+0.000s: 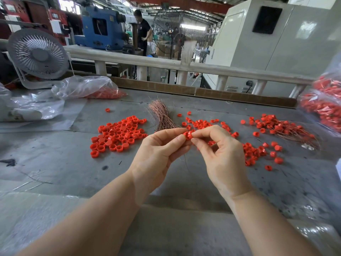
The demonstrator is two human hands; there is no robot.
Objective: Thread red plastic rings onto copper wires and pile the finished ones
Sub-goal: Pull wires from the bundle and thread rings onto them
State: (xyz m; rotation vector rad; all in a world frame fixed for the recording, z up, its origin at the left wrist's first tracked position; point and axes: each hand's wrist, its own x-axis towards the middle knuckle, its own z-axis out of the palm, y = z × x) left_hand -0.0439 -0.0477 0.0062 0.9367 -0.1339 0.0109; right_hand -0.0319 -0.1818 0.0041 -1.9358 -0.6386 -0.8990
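Note:
Both hands meet above the table's middle on a red plastic ring (pixel 188 135). My left hand (pixel 158 154) pinches it from the left and also holds a thin copper wire (pixel 181 158) that hangs below its fingers. My right hand (pixel 219 154) pinches the same ring from the right with thumb and forefinger. Behind the hands lies a bundle of copper wires (pixel 161 115). Loose red rings form a heap at the left (pixel 118 135) and a scatter at the right (pixel 256 151). Finished rings on wires are piled at the far right (pixel 284 128).
Clear plastic bags of red rings lie at the back left (pixel 92 89) and the right edge (pixel 324 108). A white desk fan (pixel 37 54) stands at the back left. A low cardboard wall (pixel 203 91) and a white rail (pixel 147 61) bound the grey table (pixel 73 172). A person stands far behind.

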